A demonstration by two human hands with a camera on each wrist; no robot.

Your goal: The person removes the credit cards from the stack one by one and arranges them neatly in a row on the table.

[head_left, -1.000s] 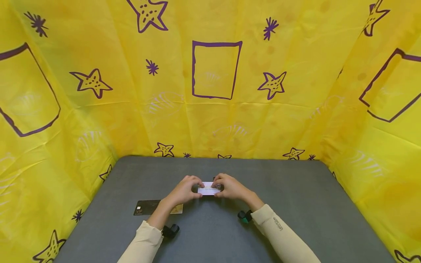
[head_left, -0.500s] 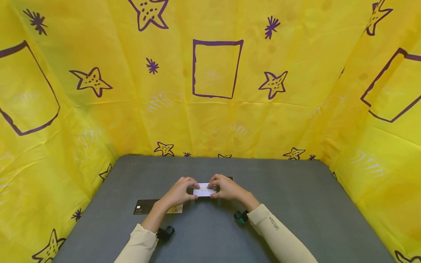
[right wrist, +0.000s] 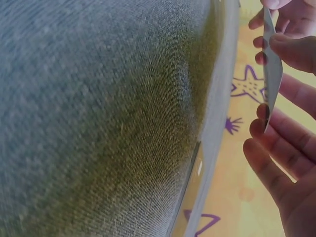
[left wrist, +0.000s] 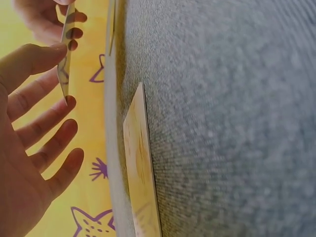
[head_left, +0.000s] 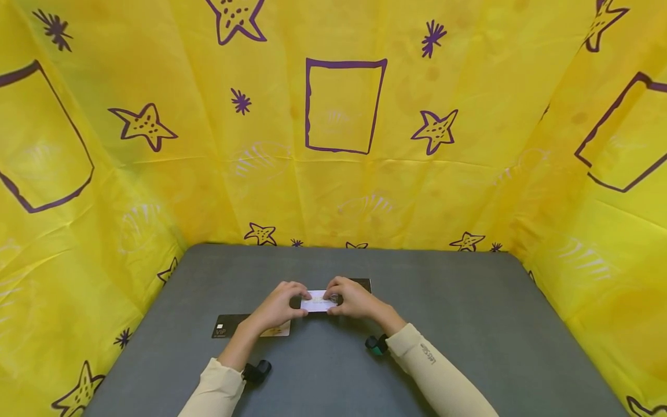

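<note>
A white card [head_left: 316, 301] with faint print is held in the air above the table by both hands. My left hand [head_left: 280, 303] pinches its left end between thumb and fingers. At the opposite end, my right hand [head_left: 355, 299] grips it the same way. Both wrist views show the card [left wrist: 65, 57] thin and nearly edge-on, with the other fingers spread apart. A black card [head_left: 229, 327] marked VIP lies on the table, partly hidden by my left forearm. Past that arm shows a gold card part [head_left: 278, 330]; whether it is the same card, I cannot tell.
Another dark card [head_left: 365, 284] lies behind my right hand, mostly covered by it. The grey table [head_left: 448, 324] ends at a yellow cloth backdrop [head_left: 339, 191] with purple drawings, which closes in the back and both sides.
Both hands have shifted a little to the left with the white card between them. More of the dark card behind my right hand now shows.
</note>
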